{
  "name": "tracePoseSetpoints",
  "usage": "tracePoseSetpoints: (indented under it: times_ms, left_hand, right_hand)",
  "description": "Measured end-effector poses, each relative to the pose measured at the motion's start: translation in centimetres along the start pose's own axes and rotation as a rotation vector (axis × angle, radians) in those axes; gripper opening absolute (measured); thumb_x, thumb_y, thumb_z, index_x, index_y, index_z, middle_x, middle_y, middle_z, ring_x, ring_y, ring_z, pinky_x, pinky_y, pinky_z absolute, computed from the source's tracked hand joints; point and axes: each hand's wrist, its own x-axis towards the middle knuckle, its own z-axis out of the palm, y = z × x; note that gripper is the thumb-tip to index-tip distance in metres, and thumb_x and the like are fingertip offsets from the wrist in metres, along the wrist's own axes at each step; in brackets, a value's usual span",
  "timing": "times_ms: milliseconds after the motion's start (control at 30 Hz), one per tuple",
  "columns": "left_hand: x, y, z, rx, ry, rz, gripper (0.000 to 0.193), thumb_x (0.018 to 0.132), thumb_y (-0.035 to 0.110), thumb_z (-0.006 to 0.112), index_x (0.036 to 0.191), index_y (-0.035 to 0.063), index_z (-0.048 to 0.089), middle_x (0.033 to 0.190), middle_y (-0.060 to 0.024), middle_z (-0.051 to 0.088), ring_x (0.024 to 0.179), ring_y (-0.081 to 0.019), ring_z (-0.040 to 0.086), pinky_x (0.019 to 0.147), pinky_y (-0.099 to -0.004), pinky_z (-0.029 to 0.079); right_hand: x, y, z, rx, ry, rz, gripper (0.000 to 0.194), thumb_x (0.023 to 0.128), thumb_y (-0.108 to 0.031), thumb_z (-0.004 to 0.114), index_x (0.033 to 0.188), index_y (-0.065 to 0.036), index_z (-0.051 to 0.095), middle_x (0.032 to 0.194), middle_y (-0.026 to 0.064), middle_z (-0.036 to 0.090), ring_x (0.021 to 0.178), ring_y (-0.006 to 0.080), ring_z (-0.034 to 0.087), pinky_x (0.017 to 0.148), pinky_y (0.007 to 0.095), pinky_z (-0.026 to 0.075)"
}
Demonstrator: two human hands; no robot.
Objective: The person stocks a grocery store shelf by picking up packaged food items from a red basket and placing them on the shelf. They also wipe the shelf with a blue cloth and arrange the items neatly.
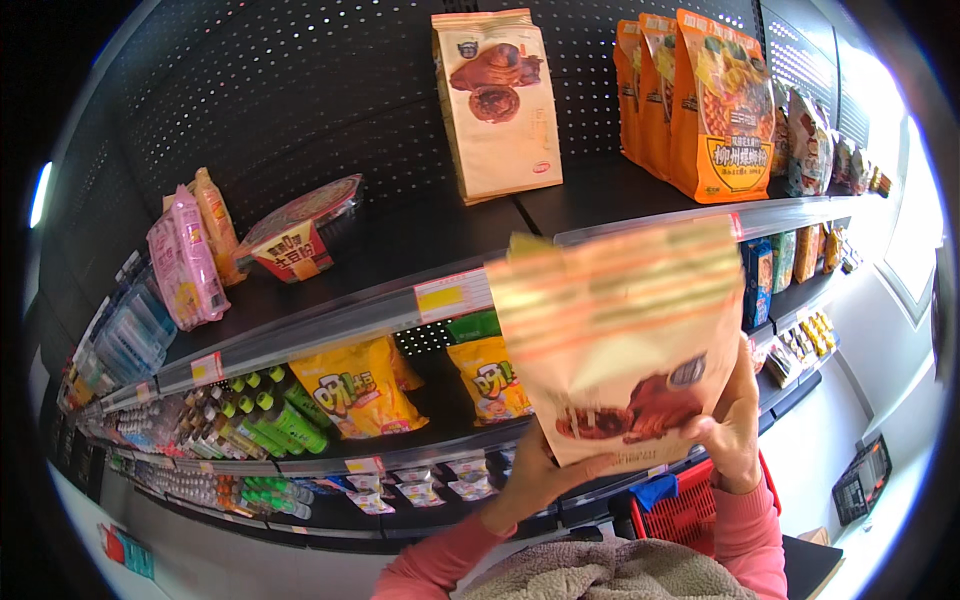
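Between my two hands is a beige food bag (630, 352) with a folded top, tilted and slightly blurred by motion. Its front bears a picture of brown baked food. My left hand (534, 474) grips its lower left corner, and my right hand (729, 424) holds the right side with the thumb on the front. A similar beige bag (510, 142) stands upright on the top shelf (420, 217), behind and above the held one. To its right stand several orange pouches of noodles (724, 112).
A bowl of instant noodles (300, 232) and a pink package (187, 259) sit on the top shelf's left. Below are yellow snack bags (360, 390) and green-capped bottles (281, 420). A red plastic basket (682, 502) lies under my right arm; a black crate (862, 480) stands on the floor.
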Motion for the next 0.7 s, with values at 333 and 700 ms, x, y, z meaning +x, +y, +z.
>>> tracePoseSetpoints:
  times_ms: [333, 700]
  left_hand:
    - [11.8, 15.0, -2.9, 0.287, -0.056, 0.368, 0.065, 0.091, 0.019, 0.081, 0.140, -0.0018, 0.044, 0.129, -0.0124, 0.062, 0.115, -0.0168, 0.062, 0.097, -0.0323, 0.053]
    - [23.6, 17.1, -9.7, 0.642, -0.011, 0.511, 0.071, 0.092, 0.029, 0.081, 0.145, -0.0019, 0.044, 0.128, -0.0120, 0.065, 0.113, -0.0153, 0.065, 0.097, -0.0300, 0.053]
  right_hand:
    - [12.5, -4.2, 1.1, -0.317, -0.137, -0.336, 0.069, 0.087, -0.022, 0.085, 0.140, 0.003, 0.050, 0.122, 0.0072, 0.065, 0.108, 0.0135, 0.063, 0.095, 0.0304, 0.052]
    - [27.9, 0.3, 3.7, -0.375, -0.288, -0.277, 0.057, 0.088, -0.032, 0.085, 0.127, 0.001, 0.059, 0.112, 0.0074, 0.070, 0.101, 0.0118, 0.065, 0.091, 0.0299, 0.053]
